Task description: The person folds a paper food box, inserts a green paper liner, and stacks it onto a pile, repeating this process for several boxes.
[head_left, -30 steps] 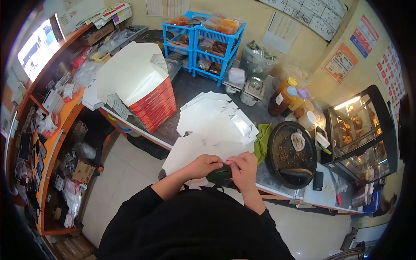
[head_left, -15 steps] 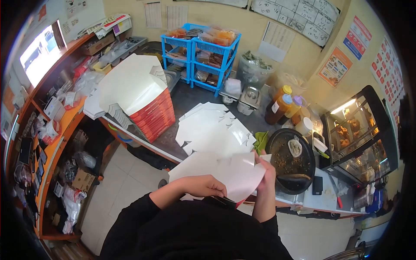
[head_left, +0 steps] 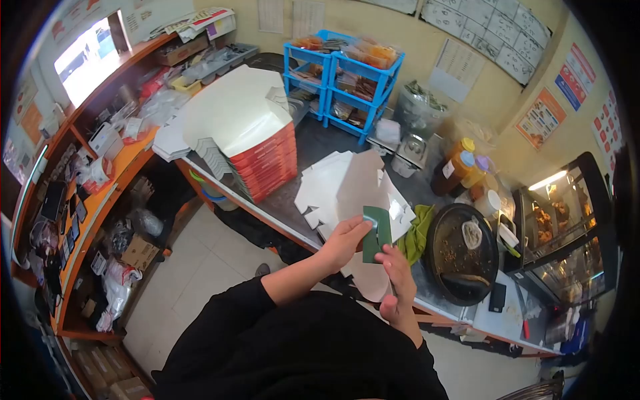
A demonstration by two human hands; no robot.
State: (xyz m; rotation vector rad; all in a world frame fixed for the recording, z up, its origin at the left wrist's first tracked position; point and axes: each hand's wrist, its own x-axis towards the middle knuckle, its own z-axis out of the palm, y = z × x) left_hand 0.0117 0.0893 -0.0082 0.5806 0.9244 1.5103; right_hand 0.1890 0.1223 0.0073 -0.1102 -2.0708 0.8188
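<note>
A cardboard box blank [head_left: 360, 183] with a pale inner face stands on edge over the counter, a green printed panel [head_left: 377, 247] turned up toward me. At the panel's left side my left hand [head_left: 343, 245] pinches the card between thumb and fingers. My right hand [head_left: 399, 283] is on the card's lower right, fingertips at the green panel and thumb lower down. Beneath and behind lies a pile of flat white box blanks [head_left: 323, 183] with notched edges. Left of it rises a nested stack of red-sided open boxes [head_left: 267, 163].
A green cloth [head_left: 420, 230] lies beside a round black tray [head_left: 450, 280] with crumbs. Farther back are sauce bottles [head_left: 447, 173], metal containers [head_left: 411, 157] and blue tiered baskets [head_left: 343, 87]. A lit food warmer [head_left: 567, 220] stands right; an orange shelf [head_left: 127, 177] curves along the left.
The held box blank has turned from lying broad and white to standing on edge, bringing its green panel into view. My left hand has moved up and right. The camera view has shifted left.
</note>
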